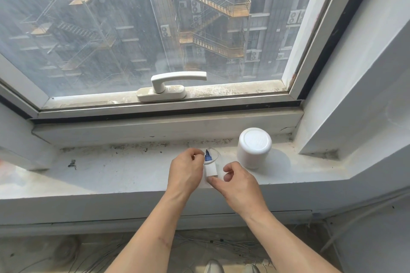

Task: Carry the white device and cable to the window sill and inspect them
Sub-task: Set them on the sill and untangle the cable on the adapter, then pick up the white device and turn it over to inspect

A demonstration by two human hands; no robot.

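A white cylindrical device (254, 147) stands upright on the grey window sill (115, 168), at its right end. Just left of it a small white block (211, 169) with a blue connector (207, 156) and a thin pale cable (214, 154) looped around it sits between my hands. My left hand (186, 172) pinches the cable beside the blue connector. My right hand (237, 180) touches the near end of the white block with thumb and curled fingers. The cylinder stands apart from both hands.
A white window handle (173, 84) lies along the frame above the sill. A wall corner (346, 117) closes the sill on the right. Loose wires (199, 248) cover the floor below, by my shoes (214, 267).
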